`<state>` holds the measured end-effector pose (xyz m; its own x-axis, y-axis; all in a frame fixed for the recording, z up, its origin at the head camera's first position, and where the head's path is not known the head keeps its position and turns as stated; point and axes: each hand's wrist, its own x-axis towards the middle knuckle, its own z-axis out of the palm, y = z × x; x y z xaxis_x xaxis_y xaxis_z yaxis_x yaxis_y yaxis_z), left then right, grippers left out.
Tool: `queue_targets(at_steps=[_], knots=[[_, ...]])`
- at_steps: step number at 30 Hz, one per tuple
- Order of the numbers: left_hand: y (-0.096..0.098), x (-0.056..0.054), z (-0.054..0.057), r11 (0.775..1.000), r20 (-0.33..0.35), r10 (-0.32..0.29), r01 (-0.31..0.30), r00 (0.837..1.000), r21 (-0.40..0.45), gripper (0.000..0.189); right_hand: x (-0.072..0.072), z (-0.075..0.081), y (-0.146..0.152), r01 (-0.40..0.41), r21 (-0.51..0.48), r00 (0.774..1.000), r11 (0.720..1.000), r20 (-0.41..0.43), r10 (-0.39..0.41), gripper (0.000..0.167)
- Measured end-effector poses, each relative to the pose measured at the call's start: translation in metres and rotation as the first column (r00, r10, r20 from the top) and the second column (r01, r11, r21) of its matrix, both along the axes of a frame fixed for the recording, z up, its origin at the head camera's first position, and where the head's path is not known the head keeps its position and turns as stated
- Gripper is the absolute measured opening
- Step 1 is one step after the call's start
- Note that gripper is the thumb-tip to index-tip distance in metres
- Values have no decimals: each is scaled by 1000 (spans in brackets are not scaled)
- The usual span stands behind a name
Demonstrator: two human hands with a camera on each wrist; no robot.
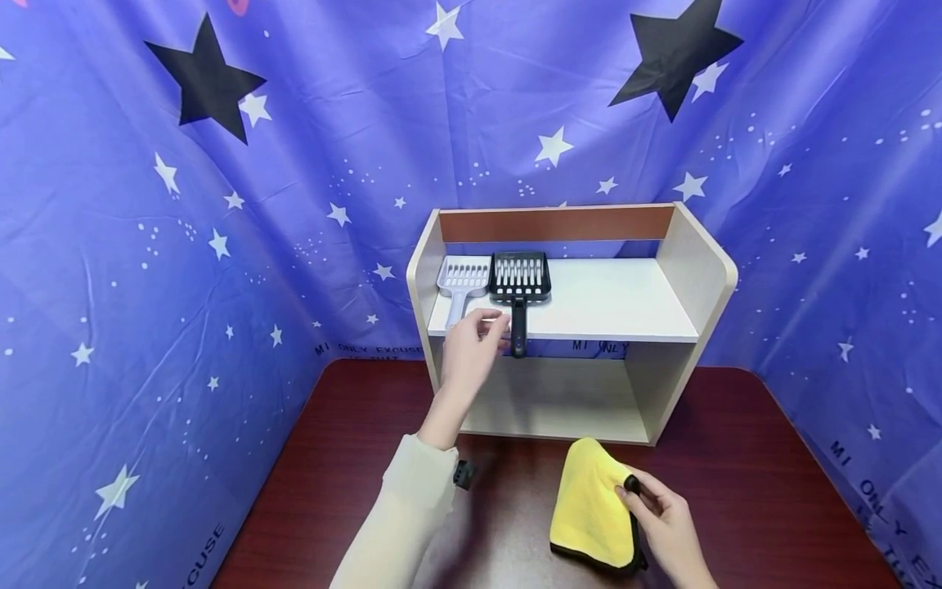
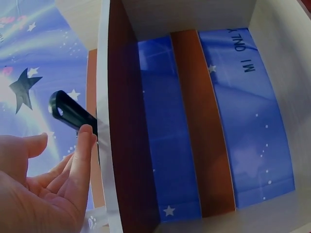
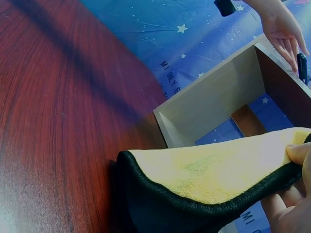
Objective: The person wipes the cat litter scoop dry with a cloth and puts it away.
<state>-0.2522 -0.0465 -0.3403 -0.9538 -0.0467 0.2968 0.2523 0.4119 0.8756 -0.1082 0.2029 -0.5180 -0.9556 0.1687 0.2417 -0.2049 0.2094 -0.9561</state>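
Observation:
A black slotted scoop (image 1: 519, 315) lies on the upper board of a small shelf unit, its handle jutting past the front edge. To its left, a pale grey slotted scoop (image 1: 457, 304) lies the same way. My left hand (image 1: 471, 343) is between the two handles, holding nothing, its fingers loosely bent. In the left wrist view a fingertip comes right up to the black handle (image 2: 73, 111). Low on the right, my right hand (image 1: 671, 528) pinches the edge of a folded yellow cloth (image 1: 589, 503) with black trim. Its dark underside shows in the right wrist view.
The two-level shelf unit (image 1: 625, 298) has pale side panels and a brown back strip. It stands at the back of a dark red wooden table (image 1: 353, 466). A blue star-patterned curtain (image 1: 294, 204) surrounds the table. A small black device (image 1: 464, 474) is at my left sleeve.

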Motion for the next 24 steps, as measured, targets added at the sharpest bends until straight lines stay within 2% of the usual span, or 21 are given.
queue_targets(at_steps=[5, 10, 17, 21, 24], knots=[[-7, 9, -9, 999, -46, 13, -15, 999, -44, 28, -1, 0, 5, -21, -53, 1000, 998, 17, 22, 26], [-15, 20, -21, 1000, -67, 7, -7, 998, 2, 25, -5, 0, 12, -18, -97, 999, 995, 44, 23, 25], [-32, 33, -40, 998, -55, -1, 4, 998, 58, 19, -10, 2, 28, 34, 58, 984, 998, 175, -43, 35], [-41, 39, -52, 998, -40, 2, 0, 999, 56, 17, -13, 0, 41, 35, 71, 979, 997, 197, -48, 39], [-48, 43, -62, 999, -44, 2, -1, 999, 40, 16, -16, -3, 50, 46, 62, 980, 997, 191, -57, 35]])
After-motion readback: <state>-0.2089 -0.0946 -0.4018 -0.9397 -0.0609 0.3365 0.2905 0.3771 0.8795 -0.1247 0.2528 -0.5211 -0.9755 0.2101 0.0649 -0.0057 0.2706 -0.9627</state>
